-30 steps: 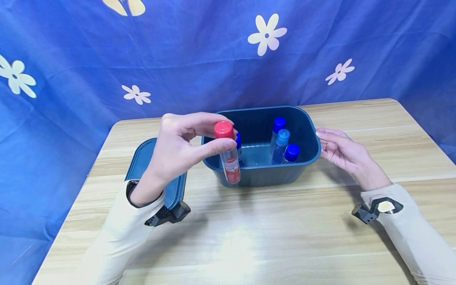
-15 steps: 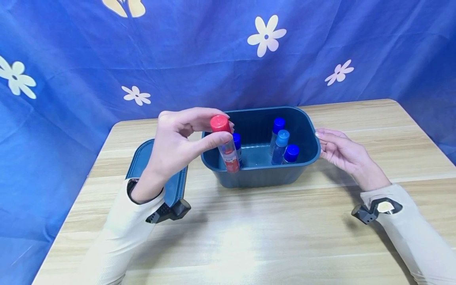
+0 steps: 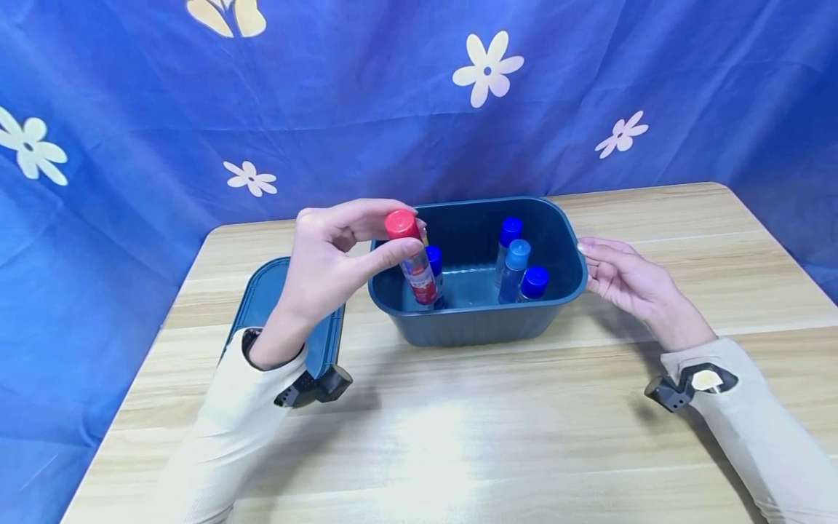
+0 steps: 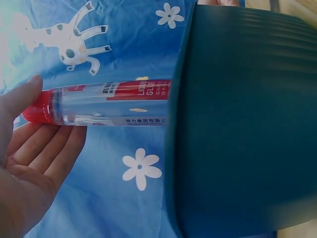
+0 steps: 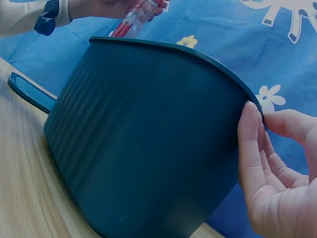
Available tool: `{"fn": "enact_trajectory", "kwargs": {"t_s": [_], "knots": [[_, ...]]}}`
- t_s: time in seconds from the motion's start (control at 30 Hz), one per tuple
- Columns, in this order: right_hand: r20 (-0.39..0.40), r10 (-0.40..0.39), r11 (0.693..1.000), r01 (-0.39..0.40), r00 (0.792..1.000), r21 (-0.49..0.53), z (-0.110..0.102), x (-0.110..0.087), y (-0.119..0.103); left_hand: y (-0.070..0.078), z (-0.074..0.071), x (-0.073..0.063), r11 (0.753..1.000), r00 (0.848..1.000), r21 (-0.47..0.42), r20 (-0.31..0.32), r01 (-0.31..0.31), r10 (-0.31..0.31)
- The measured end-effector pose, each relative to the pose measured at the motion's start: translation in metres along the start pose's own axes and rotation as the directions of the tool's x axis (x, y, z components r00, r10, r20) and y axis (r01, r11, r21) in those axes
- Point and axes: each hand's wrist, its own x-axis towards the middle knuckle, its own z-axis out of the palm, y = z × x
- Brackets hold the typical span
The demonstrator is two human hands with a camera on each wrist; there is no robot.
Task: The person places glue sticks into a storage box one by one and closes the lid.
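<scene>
My left hand (image 3: pixel 327 266) pinches a liquid glue bottle (image 3: pixel 420 280) by its red cap. The bottle tilts slightly over the left end of a dark teal plastic bin (image 3: pixel 478 327); its lower end dips behind the rim in the left wrist view. Thumb and fingers of my right hand (image 3: pixel 628 287) pinch the bin's right rim, clearly seen in the right wrist view. Inside the bin, a blue-capped bottle (image 3: pixel 435 258) stands next to the held one. Toward the right end are another blue-capped bottle (image 3: pixel 511 233), a light-blue-capped bottle (image 3: pixel 518 255) and a dark-blue-capped one (image 3: pixel 535 280).
A teal lid (image 3: pixel 262 295) lies on the wooden table (image 3: pixel 458 437) left of the bin, partly under my left forearm. Behind the table hangs a blue flowered cloth (image 3: pixel 366 109). A small yellow bit shows behind the left fingers, too hidden to identify.
The glue bottle has risen a little and shifted left and back, from in front of the bin's near wall to over its opening. The right hand stays at the rim.
</scene>
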Motion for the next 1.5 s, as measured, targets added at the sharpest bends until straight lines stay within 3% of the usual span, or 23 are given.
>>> {"fn": "enact_trajectory", "kwargs": {"t_s": [0.27,0.53,0.87,1.13,1.4,1.5], "knots": [[-0.014,0.002,1.000,-0.002,1.000,0.013,0.000,0.000,0.000,-0.014,0.008,-0.007,0.998,0.998,0.019,0.002,0.060,-0.060],[-0.021,0.010,1.000,-0.010,1.000,0.005,0.001,0.000,0.000,-0.023,0.018,-0.019,0.987,0.992,0.121,0.062,0.103,-0.111],[-0.027,0.010,1.000,-0.011,1.000,-0.011,0.003,-0.001,-0.002,-0.033,0.023,-0.028,0.982,0.985,0.168,0.132,0.091,-0.114],[-0.030,0.025,0.999,-0.026,0.999,-0.029,0.004,-0.003,-0.002,-0.031,0.025,-0.032,0.971,0.956,0.211,0.243,0.116,-0.167],[-0.016,0.025,0.999,-0.026,1.000,-0.038,0.004,-0.002,-0.002,-0.030,0.025,-0.028,0.951,0.927,0.282,0.307,0.128,-0.216],[-0.014,0.025,0.999,-0.026,1.000,-0.039,0.004,-0.002,-0.002,-0.030,0.023,-0.026,0.943,0.912,0.293,0.322,0.158,-0.253]]}}
